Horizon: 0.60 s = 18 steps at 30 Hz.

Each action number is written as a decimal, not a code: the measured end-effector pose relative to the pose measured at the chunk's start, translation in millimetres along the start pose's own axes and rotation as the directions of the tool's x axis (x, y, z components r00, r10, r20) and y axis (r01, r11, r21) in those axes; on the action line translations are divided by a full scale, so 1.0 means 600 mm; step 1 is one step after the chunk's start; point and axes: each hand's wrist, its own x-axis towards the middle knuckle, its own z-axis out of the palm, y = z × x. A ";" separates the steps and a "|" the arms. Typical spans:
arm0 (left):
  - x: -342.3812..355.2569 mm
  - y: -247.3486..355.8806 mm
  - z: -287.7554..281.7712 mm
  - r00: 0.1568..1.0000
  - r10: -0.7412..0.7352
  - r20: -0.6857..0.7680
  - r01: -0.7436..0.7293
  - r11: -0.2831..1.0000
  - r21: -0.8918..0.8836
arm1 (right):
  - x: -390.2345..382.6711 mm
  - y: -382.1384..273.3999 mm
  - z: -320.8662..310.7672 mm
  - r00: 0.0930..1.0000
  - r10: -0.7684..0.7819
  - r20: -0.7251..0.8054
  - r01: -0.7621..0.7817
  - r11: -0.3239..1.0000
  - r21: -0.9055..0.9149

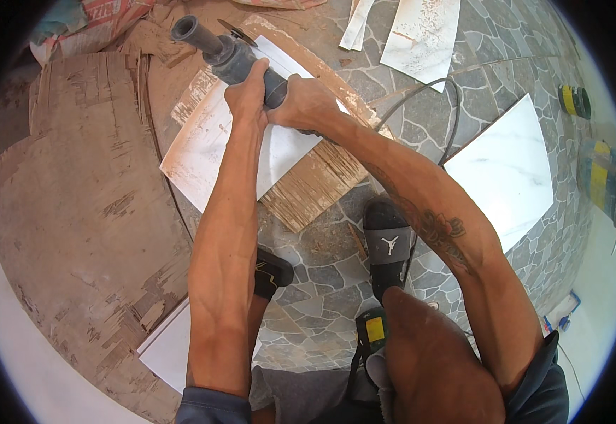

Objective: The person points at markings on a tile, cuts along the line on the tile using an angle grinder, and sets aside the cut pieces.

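Both hands are wrapped round a dark angle grinder (231,62) at the upper middle. My left hand (248,93) grips the body close to its head, and my right hand (302,101) closes round it just behind. A tube-like side handle (195,32) sticks out to the upper left. The thin cutting disc (237,32) shows edge-on at the far side, over a white tile (198,152); whether it touches the tile I cannot tell. The tile lies on a worn wooden board (315,187), with reddish dust along its left part.
A large brown plywood sheet (89,191) covers the left side. A white marbled tile (506,169) lies at right, with tile offcuts (421,42) at the far side. A black cable (458,106) loops across the stone-patterned floor. My sandalled foot (385,244) stands near the board.
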 end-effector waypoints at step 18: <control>-0.010 -0.004 0.003 1.000 -0.009 0.010 0.009 1.000 -0.016 | -0.007 0.010 0.005 0.999 -0.023 -0.034 0.023 1.000 -0.003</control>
